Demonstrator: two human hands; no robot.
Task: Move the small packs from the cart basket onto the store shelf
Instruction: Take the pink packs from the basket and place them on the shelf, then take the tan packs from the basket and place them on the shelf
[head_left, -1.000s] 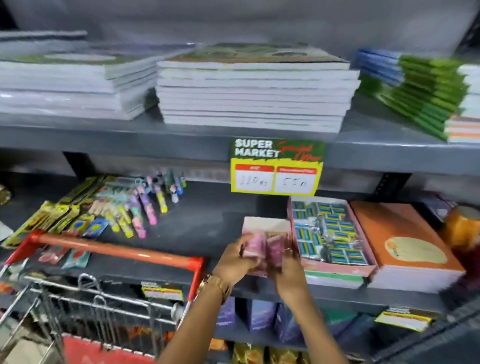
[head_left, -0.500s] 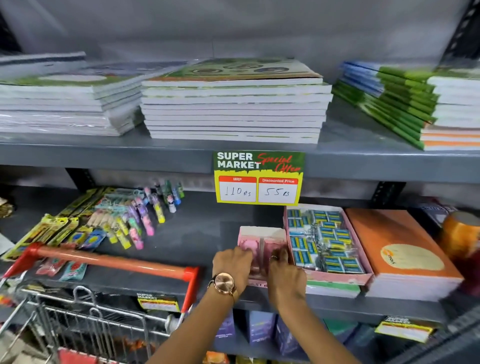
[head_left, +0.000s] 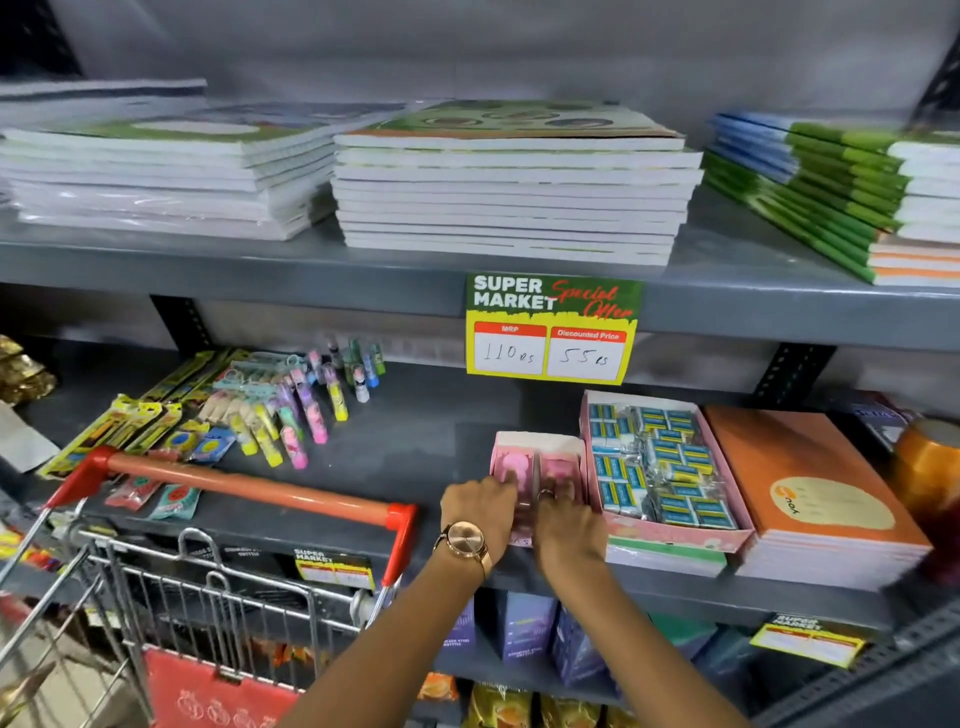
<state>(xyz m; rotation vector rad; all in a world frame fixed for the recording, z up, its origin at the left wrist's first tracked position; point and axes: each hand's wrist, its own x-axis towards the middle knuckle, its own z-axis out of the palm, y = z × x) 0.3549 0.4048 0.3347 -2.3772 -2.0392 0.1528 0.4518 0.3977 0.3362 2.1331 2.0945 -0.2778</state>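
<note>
A small pink open box (head_left: 545, 441) stands on the grey middle shelf (head_left: 426, 447), and pink small packs (head_left: 511, 465) lie inside it. My left hand (head_left: 480, 506), with a watch on the wrist, rests on the packs at the box's near left. My right hand (head_left: 566, 525) presses on the packs at the near right, a ring on one finger. Both hands have their fingers curled over the packs inside the box. The wire cart basket (head_left: 208, 613) with its red-orange handle (head_left: 249, 486) is at the lower left; its contents are mostly hidden.
A pink tray of blue-and-yellow packs (head_left: 660, 467) sits right of the box, then an orange notebook stack (head_left: 815, 499). Pens and markers (head_left: 270, 415) lie on the shelf's left. Notebook stacks (head_left: 509, 192) fill the upper shelf, with a yellow price sign (head_left: 550, 332) hanging below.
One second ago both hands held the pink packs above the box. They lowered the packs into the box and now press on them there.
</note>
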